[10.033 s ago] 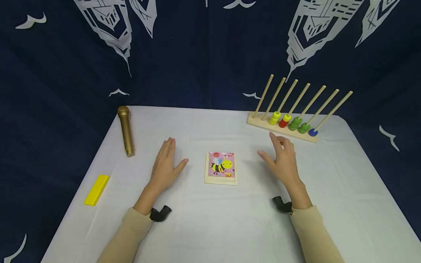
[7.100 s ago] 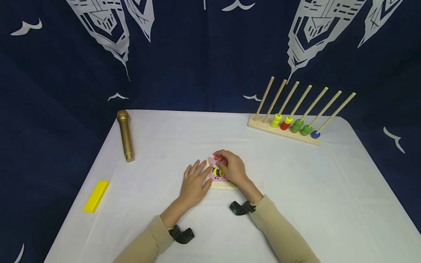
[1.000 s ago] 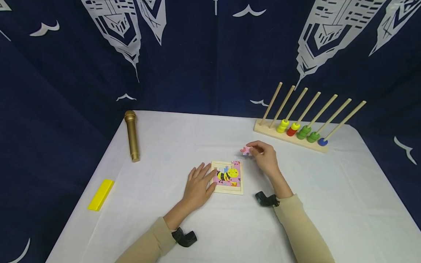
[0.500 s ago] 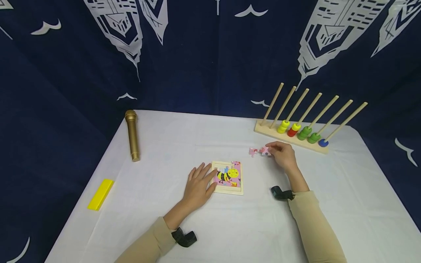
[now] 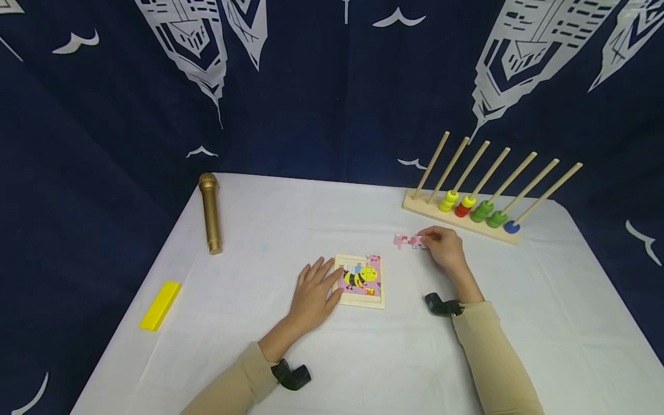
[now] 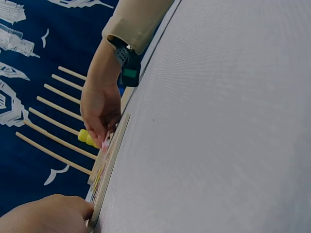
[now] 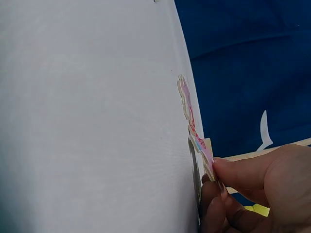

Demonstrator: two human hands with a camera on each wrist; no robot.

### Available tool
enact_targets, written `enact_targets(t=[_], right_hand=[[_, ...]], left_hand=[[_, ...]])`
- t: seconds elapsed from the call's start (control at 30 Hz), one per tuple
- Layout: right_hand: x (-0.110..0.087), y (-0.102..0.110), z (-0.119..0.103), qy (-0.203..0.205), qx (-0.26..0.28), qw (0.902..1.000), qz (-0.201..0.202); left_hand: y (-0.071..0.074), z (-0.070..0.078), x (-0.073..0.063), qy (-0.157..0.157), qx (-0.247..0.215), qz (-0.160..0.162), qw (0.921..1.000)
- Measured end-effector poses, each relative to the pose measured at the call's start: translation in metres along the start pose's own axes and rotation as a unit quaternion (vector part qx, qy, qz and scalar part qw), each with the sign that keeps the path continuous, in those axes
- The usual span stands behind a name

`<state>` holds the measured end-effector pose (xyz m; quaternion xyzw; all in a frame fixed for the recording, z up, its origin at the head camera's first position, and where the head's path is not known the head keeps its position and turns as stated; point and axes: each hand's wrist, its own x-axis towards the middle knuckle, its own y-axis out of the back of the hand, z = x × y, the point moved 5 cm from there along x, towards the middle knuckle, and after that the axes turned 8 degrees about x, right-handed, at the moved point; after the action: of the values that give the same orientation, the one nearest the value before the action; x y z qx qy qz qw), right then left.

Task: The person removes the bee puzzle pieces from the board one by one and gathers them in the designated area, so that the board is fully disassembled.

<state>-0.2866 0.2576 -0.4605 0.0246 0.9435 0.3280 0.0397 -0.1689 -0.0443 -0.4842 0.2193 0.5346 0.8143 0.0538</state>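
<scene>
A wooden tray puzzle [image 5: 358, 302] with a bee picture lies mid-table; bare wood shows at its upper left. My left hand [image 5: 311, 297] rests at its left edge, fingers spread and fairly straight, fingertips over the frame and picture. Beyond the puzzle to the right, my right hand [image 5: 445, 246] pinches a pink puzzle piece [image 5: 417, 242] between thumb and fingers. Another pink puzzle piece [image 5: 400, 240] lies on the table just left of it. In the right wrist view the held puzzle piece [image 7: 200, 144] is tilted, its far end right by the loose one [image 7: 184, 99].
A wooden peg counter [image 5: 461, 222] with coloured beads stands at the back right, just beyond my right hand. At the far left lie a gold microphone [image 5: 210, 216] and a yellow block [image 5: 160, 306]. A dark blue patterned cloth [image 5: 311, 115] hangs behind the table.
From apart, my hands came to the puzzle. Two pieces left its upper left; one now lies on the table. My right hand moved right with the other, then slightly back left.
</scene>
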Motion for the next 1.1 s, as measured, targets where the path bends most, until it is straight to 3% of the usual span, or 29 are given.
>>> enact_targets(t=[0.5,0.93,1.1], right_hand=[[0.0,-0.003,0.001,0.047,-0.055,0.9961,0.051],[-0.008,0.003,-0.002,0.019,0.025,0.9946,0.099],[-0.017,-0.002,-0.013,0.03,0.059,0.9929,0.099]], left_hand=[[0.001,0.0,0.0,0.0,-0.008,-0.002,1.0],[0.0,0.0,0.0,-0.002,-0.006,0.0,1.0],[0.0,0.0,0.0,-0.002,-0.003,-0.003,1.0]])
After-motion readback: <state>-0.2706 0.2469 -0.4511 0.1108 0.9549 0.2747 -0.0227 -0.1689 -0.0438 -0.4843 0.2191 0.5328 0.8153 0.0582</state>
